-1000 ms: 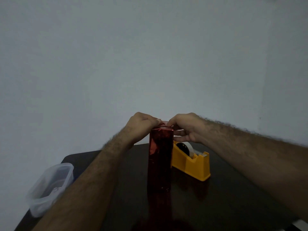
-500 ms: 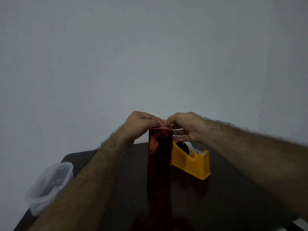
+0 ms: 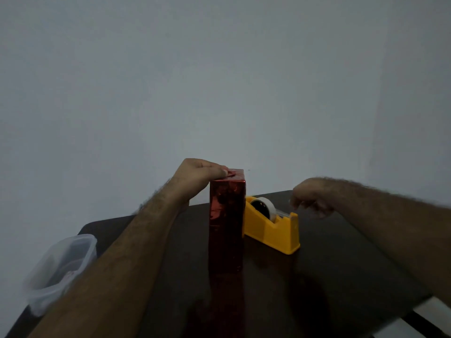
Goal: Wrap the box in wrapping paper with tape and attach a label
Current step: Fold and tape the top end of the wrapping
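While the dim lighting flattens much of the detail, a tall box (image 3: 227,225) wrapped in glossy red paper is seen standing upright near the middle of a dark table (image 3: 341,276). Its top end is pressed by the left hand (image 3: 197,175), whose thumb is laid on the folded paper at the near left corner; the remaining fingers are hidden behind the box top. A yellow tape dispenser (image 3: 273,230) is placed just beside the box on its right, with a white tape roll (image 3: 266,206) seated in it. The right hand (image 3: 311,198) is held above the cutter end of the dispenser, fingers curled downward; motion blur obscures the fingertips, so it cannot be told whether a tape end is pinched. A translucent plastic container (image 3: 61,267) is set at the table's left edge, its contents indistinct.
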